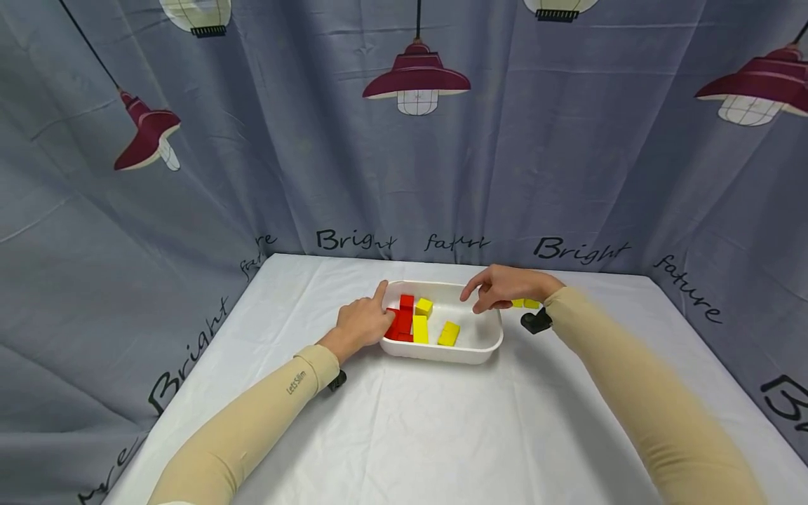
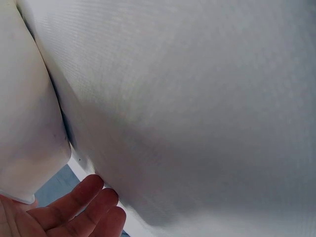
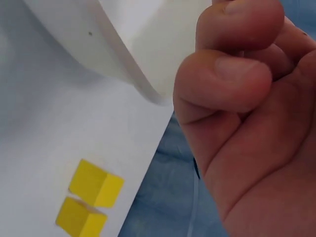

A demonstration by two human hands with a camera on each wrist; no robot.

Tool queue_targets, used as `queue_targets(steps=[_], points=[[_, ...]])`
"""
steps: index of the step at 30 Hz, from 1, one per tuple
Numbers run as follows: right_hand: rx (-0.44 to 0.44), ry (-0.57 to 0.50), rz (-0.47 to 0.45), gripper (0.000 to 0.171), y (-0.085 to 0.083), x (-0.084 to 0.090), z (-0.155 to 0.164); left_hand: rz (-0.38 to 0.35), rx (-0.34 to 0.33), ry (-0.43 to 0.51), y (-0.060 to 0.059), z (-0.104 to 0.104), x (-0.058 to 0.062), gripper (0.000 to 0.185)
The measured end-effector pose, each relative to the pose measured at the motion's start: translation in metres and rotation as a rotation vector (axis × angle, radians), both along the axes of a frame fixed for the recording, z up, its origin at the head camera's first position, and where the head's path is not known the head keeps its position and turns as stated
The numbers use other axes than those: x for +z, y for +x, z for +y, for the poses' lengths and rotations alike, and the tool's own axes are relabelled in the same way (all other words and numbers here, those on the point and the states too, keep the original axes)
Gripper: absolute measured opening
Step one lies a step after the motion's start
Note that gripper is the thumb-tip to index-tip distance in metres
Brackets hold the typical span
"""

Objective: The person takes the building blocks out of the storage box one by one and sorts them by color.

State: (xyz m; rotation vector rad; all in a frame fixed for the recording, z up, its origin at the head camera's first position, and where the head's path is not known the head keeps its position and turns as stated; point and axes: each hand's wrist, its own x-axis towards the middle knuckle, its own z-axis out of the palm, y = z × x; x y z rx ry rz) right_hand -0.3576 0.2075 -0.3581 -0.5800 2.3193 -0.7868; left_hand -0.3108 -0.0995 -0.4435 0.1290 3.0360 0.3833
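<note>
Left hand (image 1: 361, 324) rests loose-fingered at tray's (image 1: 480, 348) left rim; right hand (image 1: 505, 286) hovers empty, fingers relaxed. Right wrist view alone shows clearly two yellow blocks (image 3: 89, 202) beside table edge (image 3: 148, 163).

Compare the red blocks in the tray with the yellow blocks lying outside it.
The red blocks sit stacked inside the white tray, against the left hand; the yellow blocks outside lie flat on the tablecloth, side by side, under the right hand. They differ in colour. Both look like small painted blocks.

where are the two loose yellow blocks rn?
Head view: the two yellow blocks lie on the table, outside the white tray on its right, just behind the right hand.
</note>
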Motion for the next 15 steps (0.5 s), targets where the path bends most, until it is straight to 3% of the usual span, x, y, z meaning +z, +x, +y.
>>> queue_targets(steps=[5,15], points=[[0.02,0.002,-0.038,0.043,-0.003,-0.009,-0.007,0.002,-0.002,0.001,0.001,0.0,-0.001,0.072],[0.076,-0.007,-0.089,0.041,-0.009,-0.016,-0.023,0.011,-0.005,-0.007,0.001,0.0,0.0,0.072]])
